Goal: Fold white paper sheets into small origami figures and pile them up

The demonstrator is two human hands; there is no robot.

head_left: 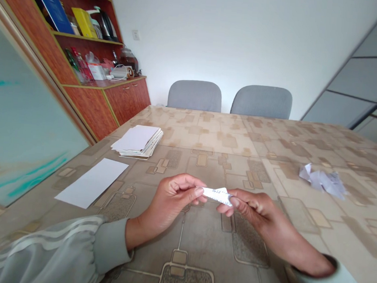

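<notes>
A small folded piece of white paper [217, 194] is held just above the patterned table [227, 149] between both hands. My left hand [170, 203] pinches its left end with thumb and curled fingers. My right hand [251, 208] pinches its right end, fingers closed around it. Both forearms wear light grey sleeves.
A single white sheet [92, 181] lies flat at the left. Behind it sits a stack of white sheets [139, 140]. Folded or crumpled paper pieces [322, 179] lie at the right. Two grey chairs [230, 99] stand at the far edge; a red-brown cabinet [109, 99] with shelves is left.
</notes>
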